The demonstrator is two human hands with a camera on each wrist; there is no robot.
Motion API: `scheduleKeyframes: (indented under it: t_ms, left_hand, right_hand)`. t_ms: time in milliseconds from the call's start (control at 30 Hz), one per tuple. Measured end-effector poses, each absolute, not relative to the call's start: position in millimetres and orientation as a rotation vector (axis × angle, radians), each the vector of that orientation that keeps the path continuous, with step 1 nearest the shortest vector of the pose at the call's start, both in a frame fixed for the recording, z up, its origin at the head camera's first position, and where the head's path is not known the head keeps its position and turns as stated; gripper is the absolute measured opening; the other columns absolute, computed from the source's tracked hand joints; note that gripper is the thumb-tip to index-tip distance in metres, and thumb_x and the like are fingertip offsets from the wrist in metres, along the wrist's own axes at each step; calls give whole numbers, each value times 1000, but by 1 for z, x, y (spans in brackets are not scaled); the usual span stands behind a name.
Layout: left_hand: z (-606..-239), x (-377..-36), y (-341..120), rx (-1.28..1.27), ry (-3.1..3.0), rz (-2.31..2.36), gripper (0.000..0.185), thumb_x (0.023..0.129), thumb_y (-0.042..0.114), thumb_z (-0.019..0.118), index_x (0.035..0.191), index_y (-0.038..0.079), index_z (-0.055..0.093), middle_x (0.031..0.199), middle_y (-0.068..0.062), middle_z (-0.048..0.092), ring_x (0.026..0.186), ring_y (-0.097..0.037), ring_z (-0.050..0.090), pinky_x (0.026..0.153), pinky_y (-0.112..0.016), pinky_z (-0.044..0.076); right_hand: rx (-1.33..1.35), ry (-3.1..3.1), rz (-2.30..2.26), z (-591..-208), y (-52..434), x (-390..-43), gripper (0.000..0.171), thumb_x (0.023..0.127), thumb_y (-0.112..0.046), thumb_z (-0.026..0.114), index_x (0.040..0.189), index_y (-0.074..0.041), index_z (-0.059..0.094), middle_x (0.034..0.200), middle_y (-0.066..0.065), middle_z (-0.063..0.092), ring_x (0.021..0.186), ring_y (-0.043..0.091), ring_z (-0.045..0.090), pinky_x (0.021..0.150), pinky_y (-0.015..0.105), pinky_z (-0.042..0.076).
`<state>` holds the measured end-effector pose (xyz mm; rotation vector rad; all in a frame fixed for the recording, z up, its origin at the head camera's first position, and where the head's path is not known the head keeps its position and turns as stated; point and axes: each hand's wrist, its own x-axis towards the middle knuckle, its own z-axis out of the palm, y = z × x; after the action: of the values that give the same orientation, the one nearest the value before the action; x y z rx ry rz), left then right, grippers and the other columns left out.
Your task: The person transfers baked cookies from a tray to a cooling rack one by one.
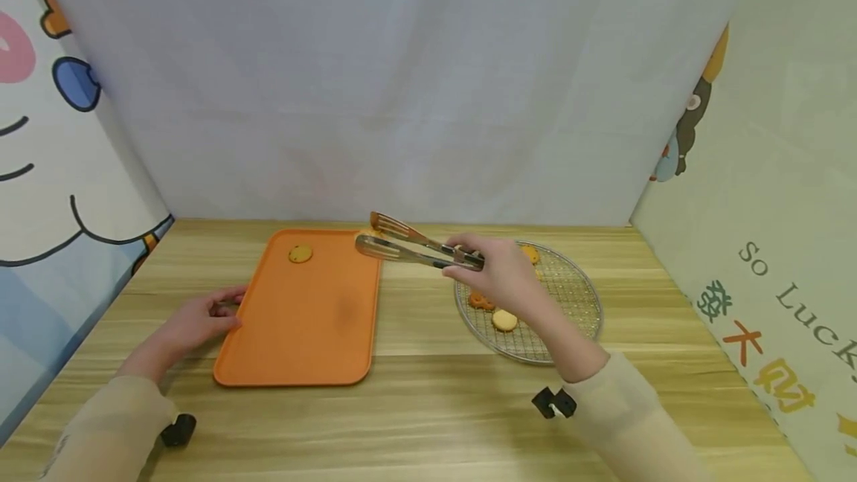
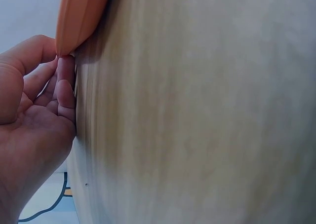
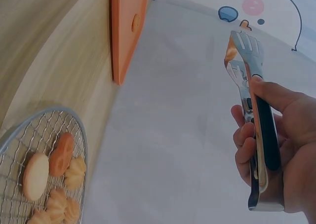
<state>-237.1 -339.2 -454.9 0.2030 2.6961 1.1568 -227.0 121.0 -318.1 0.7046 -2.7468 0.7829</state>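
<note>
Right hand [image 1: 498,274] fingers curl round tongs [image 1: 408,244] pinching a cookie [image 3: 230,52] beyond them.

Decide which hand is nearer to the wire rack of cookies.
Right. The right hand, gripping tongs, hovers over the wire rack; the left hand rests beyond the orange tray, touching its left edge.

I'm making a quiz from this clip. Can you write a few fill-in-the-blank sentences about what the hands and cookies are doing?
The right hand grips metal ____. 
The left hand touches the edge of the ____ tray. 
One cookie lies on the tray; the rest sit on a round wire ____. 
Missing words: tongs; orange; rack.
</note>
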Motion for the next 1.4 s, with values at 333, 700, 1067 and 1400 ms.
scheduleKeyframes:
  t_ms: [333, 700, 1067, 1400]
  left_hand:
    - [-457, -238, -339, 210, 2697, 1162, 63, 89, 22, 65, 141, -2, 39, 127, -23, 52, 93, -16, 52, 73, -22, 43]
    - [-457, -239, -340, 216, 2712, 1145, 63, 88, 22, 65, 141, -2, 40, 128, -23, 52, 94, -18, 53, 74, -24, 44]
    - [-460, -240, -342, 227, 2681, 1201, 64, 88, 21, 66, 141, -4, 39, 129, -25, 51, 92, -14, 53, 73, -22, 44]
    - [-462, -241, -343, 228, 2691, 1208, 64, 88, 19, 66, 140, -4, 39, 128, -24, 51, 87, -10, 52, 71, -21, 44]
  right_hand:
    - [621, -2755, 826, -311, 159, -214, 35, 84, -30, 72, 115, -17, 65, 83, -3, 63, 51, 10, 38, 48, 25, 32]
    - [517, -2687, 709, -314, 208, -202, 34, 81, -24, 75, 112, -12, 66, 77, 1, 63, 50, 8, 37, 47, 24, 30]
    - [496, -2589, 714, -328, 262, -203, 32, 79, -13, 76, 109, -8, 66, 74, 4, 62, 51, 4, 38, 45, 22, 33]
    - [486, -2619, 603, -347, 302, -204, 32, 79, -14, 76, 109, -7, 65, 80, 8, 66, 55, 3, 42, 48, 23, 36]
